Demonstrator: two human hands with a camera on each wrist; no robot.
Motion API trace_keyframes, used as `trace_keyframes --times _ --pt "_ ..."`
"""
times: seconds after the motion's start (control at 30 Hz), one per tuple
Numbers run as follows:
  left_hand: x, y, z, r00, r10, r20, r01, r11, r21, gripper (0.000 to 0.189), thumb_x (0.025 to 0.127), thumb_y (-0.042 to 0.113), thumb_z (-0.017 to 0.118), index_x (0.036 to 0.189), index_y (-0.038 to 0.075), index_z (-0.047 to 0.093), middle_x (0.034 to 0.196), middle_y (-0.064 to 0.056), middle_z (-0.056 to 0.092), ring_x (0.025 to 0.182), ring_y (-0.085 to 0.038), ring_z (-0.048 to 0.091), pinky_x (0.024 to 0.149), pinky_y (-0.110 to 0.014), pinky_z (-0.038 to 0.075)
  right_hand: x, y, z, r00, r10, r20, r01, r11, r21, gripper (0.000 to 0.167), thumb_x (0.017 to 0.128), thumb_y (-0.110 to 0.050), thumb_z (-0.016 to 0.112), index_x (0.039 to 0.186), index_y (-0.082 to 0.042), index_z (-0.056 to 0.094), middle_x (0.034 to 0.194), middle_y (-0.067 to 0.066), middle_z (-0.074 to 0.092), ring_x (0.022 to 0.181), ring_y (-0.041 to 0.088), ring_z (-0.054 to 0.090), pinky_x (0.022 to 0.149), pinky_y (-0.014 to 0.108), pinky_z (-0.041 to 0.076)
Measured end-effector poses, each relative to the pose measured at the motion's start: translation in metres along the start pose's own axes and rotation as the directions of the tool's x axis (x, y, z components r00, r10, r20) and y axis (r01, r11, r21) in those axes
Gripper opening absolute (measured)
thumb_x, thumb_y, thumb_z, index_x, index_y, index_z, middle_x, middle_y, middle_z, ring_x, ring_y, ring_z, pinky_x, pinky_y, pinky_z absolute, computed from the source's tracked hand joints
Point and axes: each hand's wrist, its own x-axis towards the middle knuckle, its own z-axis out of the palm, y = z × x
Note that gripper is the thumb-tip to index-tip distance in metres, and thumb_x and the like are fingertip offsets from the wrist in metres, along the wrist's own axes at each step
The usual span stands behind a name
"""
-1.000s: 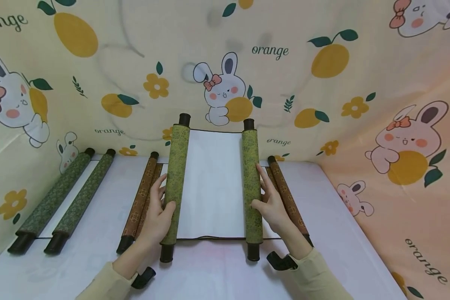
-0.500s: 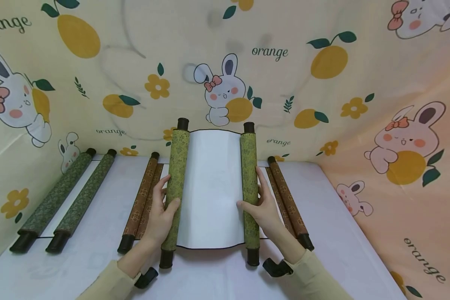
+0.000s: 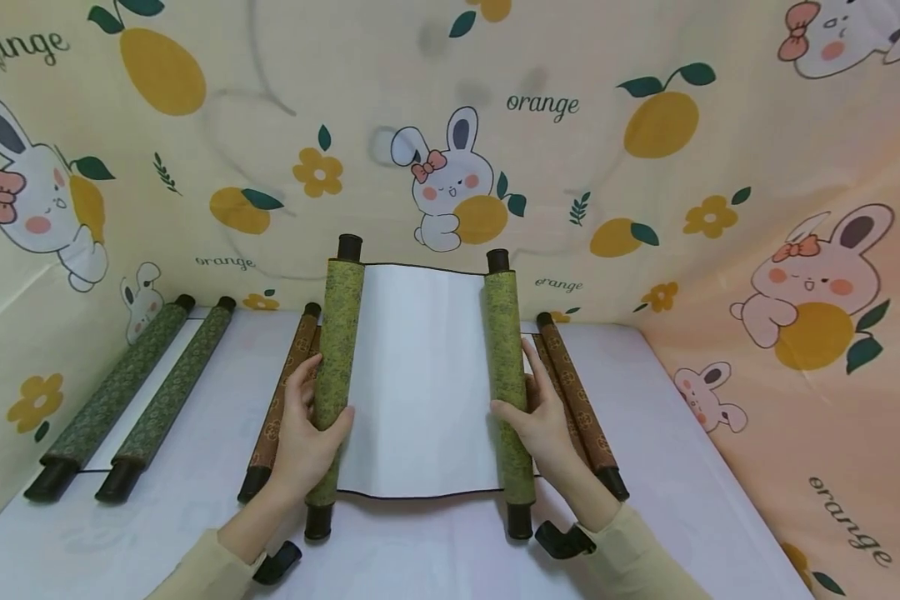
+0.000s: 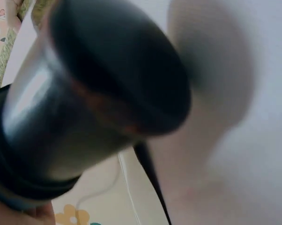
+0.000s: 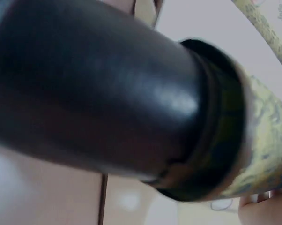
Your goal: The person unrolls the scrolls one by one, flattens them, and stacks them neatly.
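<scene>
A yellow-green hanging scroll (image 3: 423,375) is partly unrolled between both hands, its blank white sheet spanning two patterned rolls with black end knobs. My left hand (image 3: 307,437) grips the left roll, thumb over its front and fingers behind. On the other side, my right hand (image 3: 543,425) grips the right roll the same way. Filling much of the left wrist view is a black end knob (image 4: 117,70), close above the white surface. Another black end knob (image 5: 99,89) and the patterned roll (image 5: 265,140) show large in the right wrist view.
Beneath and behind the held scroll lies a brown patterned scroll (image 3: 577,400), its middle hidden. A dark green scroll (image 3: 90,400) lies at the left on the white table (image 3: 690,500). A cloth wall (image 3: 270,108) printed with rabbits and oranges rises behind.
The two rolls first drew slightly closer, then spread apart again. The left hand moved left with its roll, the right hand a little right, and the sheet between them is wider now.
</scene>
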Motion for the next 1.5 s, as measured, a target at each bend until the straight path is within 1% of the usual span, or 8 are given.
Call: trace_keyframes --times 0.1,0.4,0.57,0.73,1.0,1.2,1.37,1.5 --pt "-0.001 -0.002 -0.005 1.000 0.013 -0.011 -0.013 1.000 -0.003 0.084 0.094 -0.009 0.068 0.162 0.018 0.027 0.137 -0.018 0.057 0.110 -0.015 0.060 0.078 -0.025 0.054 -0.002 -0.001 -0.006 1.000 0.008 -0.009 -0.008 1.000 0.001 0.099 0.094 0.001 0.073 0.163 -0.050 0.022 0.140 0.016 0.055 0.115 0.027 0.060 0.087 0.037 0.054" --pt "-0.001 -0.005 -0.021 1.000 0.028 0.015 -0.029 0.996 0.083 0.084 0.095 -0.002 0.072 0.164 0.018 0.029 0.156 -0.012 0.037 0.134 -0.022 0.044 0.103 -0.025 0.042 -0.005 -0.004 -0.024 0.999 -0.031 0.029 0.032 0.999 -0.035 0.095 0.095 -0.009 0.078 0.166 -0.040 0.023 0.158 0.010 0.040 0.130 0.030 0.053 0.091 0.030 0.054" --pt "-0.003 -0.009 -0.028 0.995 0.082 0.050 -0.087 0.989 0.117 0.085 0.093 -0.007 0.071 0.164 0.018 0.031 0.153 -0.015 0.039 0.132 -0.027 0.046 0.095 -0.007 0.042 -0.009 -0.002 -0.031 0.999 -0.031 0.039 0.033 0.998 -0.051 0.091 0.097 -0.005 0.073 0.165 -0.041 0.025 0.163 0.012 0.033 0.137 0.038 0.048 0.090 0.028 0.055" --pt "-0.005 -0.009 -0.034 0.988 0.132 0.076 -0.141 0.980 0.138 0.082 0.095 -0.010 0.064 0.165 0.015 0.029 0.157 -0.020 0.036 0.132 -0.035 0.047 0.093 -0.007 0.042 -0.011 -0.001 -0.036 0.998 -0.053 0.038 0.056 0.995 -0.085 0.087 0.099 0.000 0.069 0.166 -0.036 0.026 0.169 0.004 0.024 0.152 0.033 0.029 0.095 0.022 0.050" --pt "-0.002 -0.005 -0.036 0.989 0.090 0.116 -0.100 0.991 0.088 0.078 0.099 -0.011 0.044 0.166 0.023 0.025 0.170 -0.012 0.020 0.150 -0.034 0.026 0.111 -0.022 0.030 -0.008 -0.001 -0.037 0.999 -0.034 0.029 0.036 0.998 -0.057 0.083 0.099 0.010 0.051 0.164 -0.038 0.031 0.172 -0.007 0.015 0.158 0.024 0.009 0.116 0.053 0.029" --pt "0.000 -0.005 -0.033 0.991 0.046 0.129 -0.057 0.995 0.077 0.075 0.103 -0.003 0.049 0.167 0.022 0.020 0.171 -0.013 0.016 0.153 -0.038 0.020 0.113 -0.067 0.026 -0.008 -0.002 -0.033 1.000 -0.007 0.007 0.008 0.999 -0.039 0.087 0.097 0.008 0.057 0.164 -0.039 0.029 0.170 -0.002 0.022 0.151 0.027 0.027 0.107 0.036 0.041" --pt "0.003 -0.008 -0.031 0.994 0.054 0.097 -0.069 0.985 0.158 0.093 0.093 0.008 0.079 0.166 0.021 0.023 0.169 -0.017 0.021 0.154 -0.044 0.020 0.114 -0.073 0.022 -0.007 -0.001 -0.032 1.000 -0.002 -0.022 0.000 0.996 -0.094 0.101 0.087 -0.001 0.083 0.163 -0.041 0.030 0.155 0.009 0.039 0.133 0.031 0.049 0.091 0.028 0.052" --pt "0.004 -0.011 -0.033 0.992 0.103 0.071 -0.114 0.976 0.184 0.093 0.089 -0.004 0.077 0.165 0.021 0.028 0.168 -0.016 0.026 0.154 -0.041 0.021 0.118 -0.063 0.023 -0.007 0.000 -0.034 0.999 0.003 -0.045 -0.010 0.989 -0.148 0.101 0.088 -0.002 0.082 0.163 -0.043 0.029 0.148 0.011 0.039 0.126 0.031 0.052 0.091 0.035 0.051"
